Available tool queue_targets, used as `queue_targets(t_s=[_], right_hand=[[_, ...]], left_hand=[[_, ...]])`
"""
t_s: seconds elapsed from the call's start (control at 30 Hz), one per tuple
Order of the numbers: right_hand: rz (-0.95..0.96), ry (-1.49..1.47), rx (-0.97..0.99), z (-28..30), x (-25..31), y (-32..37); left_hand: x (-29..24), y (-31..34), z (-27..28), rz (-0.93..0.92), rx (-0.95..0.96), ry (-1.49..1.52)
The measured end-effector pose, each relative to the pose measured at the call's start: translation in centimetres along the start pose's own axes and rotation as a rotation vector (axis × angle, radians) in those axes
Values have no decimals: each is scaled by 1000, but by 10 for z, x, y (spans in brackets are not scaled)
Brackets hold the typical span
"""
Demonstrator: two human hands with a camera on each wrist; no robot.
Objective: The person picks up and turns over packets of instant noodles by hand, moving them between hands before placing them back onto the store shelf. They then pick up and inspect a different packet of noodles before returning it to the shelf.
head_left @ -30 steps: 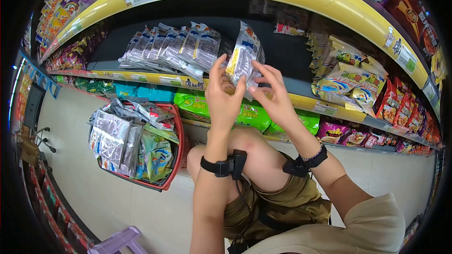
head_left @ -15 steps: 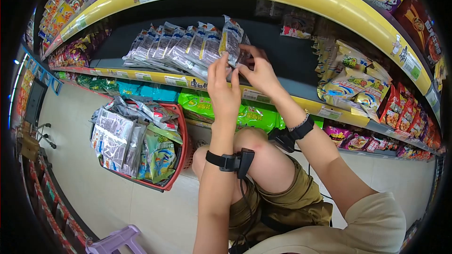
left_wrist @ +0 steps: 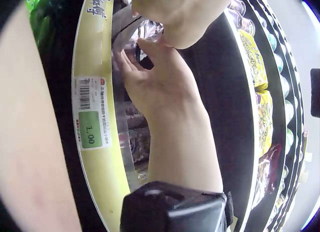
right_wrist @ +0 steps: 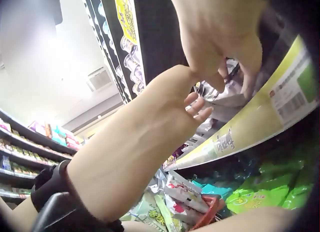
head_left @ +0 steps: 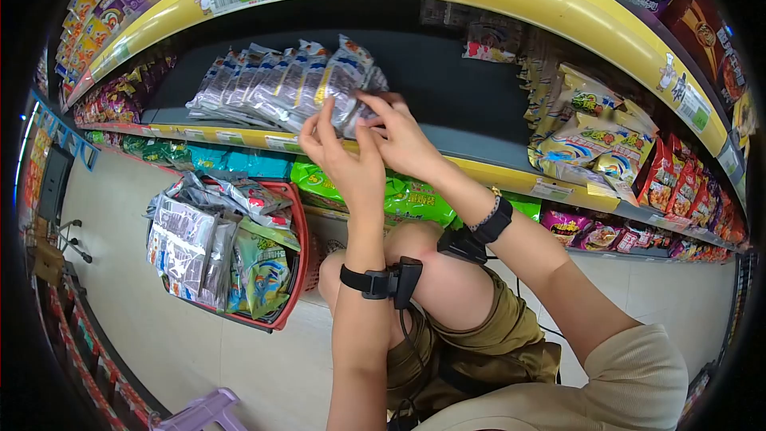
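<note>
A silver foil packet [head_left: 345, 80] with a yellow strip and a blue, printed top leans at the right end of a row of like packets [head_left: 247, 84] on the dark shelf. My right hand [head_left: 403, 136] pinches the packet's lower right side between thumb and fingers. At its lower left, my left hand [head_left: 347, 164] has relaxed fingers touching the front edge, thumb raised beside them. The right wrist view shows the right hand [right_wrist: 220, 32] over the silver foil [right_wrist: 225, 97], with left fingertips [right_wrist: 201, 112] below. In the left wrist view, the left hand [left_wrist: 180, 14] partly hides the packets.
A red basket [head_left: 299, 247] on the floor at left holds silver and green packets. Yellow price rails [head_left: 479, 168] edge the shelves. Yellow noodle bags [head_left: 590, 132] and red bags [head_left: 670, 172] fill the right end. Green packs [head_left: 423, 203] lie below; a purple stool [head_left: 203, 411] stands lower left.
Both hands have brought the packet left and down from above the shelf to the right end of the row, where it now leans. The left hand's fingers have loosened from it.
</note>
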State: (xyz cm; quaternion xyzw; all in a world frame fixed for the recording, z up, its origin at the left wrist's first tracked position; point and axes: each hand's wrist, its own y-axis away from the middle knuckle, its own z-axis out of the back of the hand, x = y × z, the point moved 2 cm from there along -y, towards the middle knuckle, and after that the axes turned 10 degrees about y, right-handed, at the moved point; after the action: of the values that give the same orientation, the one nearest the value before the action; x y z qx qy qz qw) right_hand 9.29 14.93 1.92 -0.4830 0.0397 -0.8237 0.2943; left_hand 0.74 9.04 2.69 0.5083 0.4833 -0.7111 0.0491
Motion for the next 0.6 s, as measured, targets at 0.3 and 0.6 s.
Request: queue_targets(t_s=[0.3,0.6], right_hand=[[-454,346,-642,56,-59,-82],[-776,846,-371,115,-102,-127]], left_hand=[[-24,7,-5,-99,-87,-103],[-22,-1,-13,-97,115,190]])
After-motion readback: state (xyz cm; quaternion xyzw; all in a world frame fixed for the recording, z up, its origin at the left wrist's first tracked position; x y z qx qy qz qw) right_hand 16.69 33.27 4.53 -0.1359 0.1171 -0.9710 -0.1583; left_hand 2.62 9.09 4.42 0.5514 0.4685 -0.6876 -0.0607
